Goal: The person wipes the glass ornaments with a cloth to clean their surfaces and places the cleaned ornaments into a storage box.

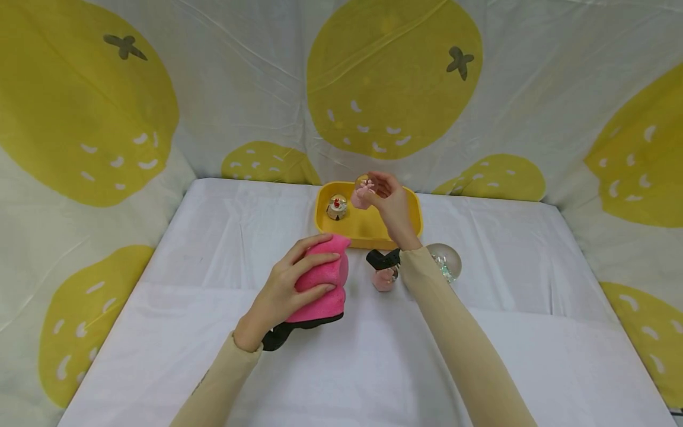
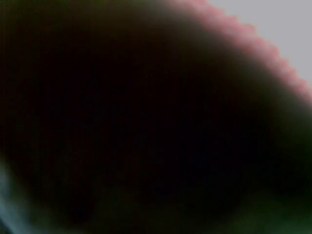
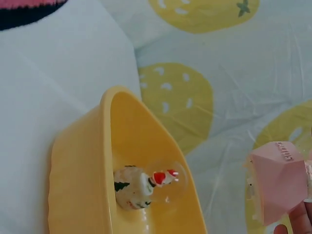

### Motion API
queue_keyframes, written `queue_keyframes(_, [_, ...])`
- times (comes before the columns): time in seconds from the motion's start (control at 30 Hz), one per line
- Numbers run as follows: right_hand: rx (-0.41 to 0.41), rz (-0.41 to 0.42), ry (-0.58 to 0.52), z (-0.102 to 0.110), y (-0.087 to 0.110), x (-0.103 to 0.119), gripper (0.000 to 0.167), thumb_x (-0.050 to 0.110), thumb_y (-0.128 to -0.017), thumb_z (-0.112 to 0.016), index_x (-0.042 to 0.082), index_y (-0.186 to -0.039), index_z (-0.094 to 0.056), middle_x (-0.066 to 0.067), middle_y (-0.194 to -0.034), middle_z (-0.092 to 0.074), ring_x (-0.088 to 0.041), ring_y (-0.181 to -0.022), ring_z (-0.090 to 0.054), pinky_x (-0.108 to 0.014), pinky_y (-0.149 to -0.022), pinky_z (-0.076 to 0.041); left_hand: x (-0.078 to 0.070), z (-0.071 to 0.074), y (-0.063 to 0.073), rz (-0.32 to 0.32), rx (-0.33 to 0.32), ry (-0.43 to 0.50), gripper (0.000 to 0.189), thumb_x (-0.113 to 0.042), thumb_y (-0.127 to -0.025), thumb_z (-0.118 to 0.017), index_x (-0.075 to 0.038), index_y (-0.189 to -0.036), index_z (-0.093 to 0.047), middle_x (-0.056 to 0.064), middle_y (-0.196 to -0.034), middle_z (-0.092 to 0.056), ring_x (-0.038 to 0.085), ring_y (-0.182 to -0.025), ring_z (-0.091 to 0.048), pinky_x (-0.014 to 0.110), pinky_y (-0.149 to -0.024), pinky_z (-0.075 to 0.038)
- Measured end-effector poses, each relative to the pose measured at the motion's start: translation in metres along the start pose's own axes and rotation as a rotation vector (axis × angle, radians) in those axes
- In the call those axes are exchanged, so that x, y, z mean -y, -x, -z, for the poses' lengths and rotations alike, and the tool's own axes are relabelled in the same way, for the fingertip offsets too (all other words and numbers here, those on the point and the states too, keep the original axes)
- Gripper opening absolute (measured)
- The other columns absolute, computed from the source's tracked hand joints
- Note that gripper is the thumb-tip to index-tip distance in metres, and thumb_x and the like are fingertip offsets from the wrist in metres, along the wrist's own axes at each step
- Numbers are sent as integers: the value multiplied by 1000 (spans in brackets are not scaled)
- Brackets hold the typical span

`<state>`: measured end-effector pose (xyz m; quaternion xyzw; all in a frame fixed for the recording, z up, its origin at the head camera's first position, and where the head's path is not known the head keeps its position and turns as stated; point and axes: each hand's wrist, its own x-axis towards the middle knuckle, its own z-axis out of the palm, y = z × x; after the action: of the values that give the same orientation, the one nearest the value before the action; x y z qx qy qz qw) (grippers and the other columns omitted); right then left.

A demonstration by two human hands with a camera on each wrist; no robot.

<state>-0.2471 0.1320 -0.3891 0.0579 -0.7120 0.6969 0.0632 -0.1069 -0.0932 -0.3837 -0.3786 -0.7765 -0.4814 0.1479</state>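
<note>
My left hand [image 1: 290, 284] grips a bunched pink cloth [image 1: 320, 296] with a dark edge, in front of the yellow tray. In the left wrist view most is dark, with the cloth's fuzzy pink edge [image 2: 243, 36] along the upper right. Over the yellow tray [image 1: 368, 242], my right hand [image 1: 393, 204] pinches a small snow globe with a pink faceted base [image 1: 360, 198]; the right wrist view shows that base [image 3: 280, 180] up close. Inside the tray stands another snow globe [image 1: 337, 207], with a red-and-white figure in its clear dome.
Beside my right forearm, a second pink-based globe [image 1: 383, 280] sits on the white-covered table [image 1: 213, 237], partly behind the black wrist camera [image 1: 382, 259]. A larger clear globe with glitter [image 1: 447, 261] is partly hidden by the sleeve. A lemon-print curtain [image 1: 256, 89] hangs behind.
</note>
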Motion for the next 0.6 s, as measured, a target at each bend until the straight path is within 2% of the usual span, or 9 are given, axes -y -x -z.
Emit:
queue_keyframes(0.27, [-22,-45,60,-7,-17,-16,46,4,-87,-69,-3,-129,-51,-16,-122,-53,-22,-105,-50,-28,-96,-39,1,0,2,6,6,9,51,-4,-76,-80,-10,-123,-61,10,-139,-43,27,-124,-44,38,-87,-52])
queue_keyframes(0.6, [-21,-111,111,-6,-30,-39,46,1,-87,-68,-3,-129,-50,-17,-128,-52,-26,-113,-48,-30,-102,-38,1,0,3,-1,8,11,51,-4,-76,-80,-10,-123,-61,11,-139,-44,27,-122,-46,38,-88,-51])
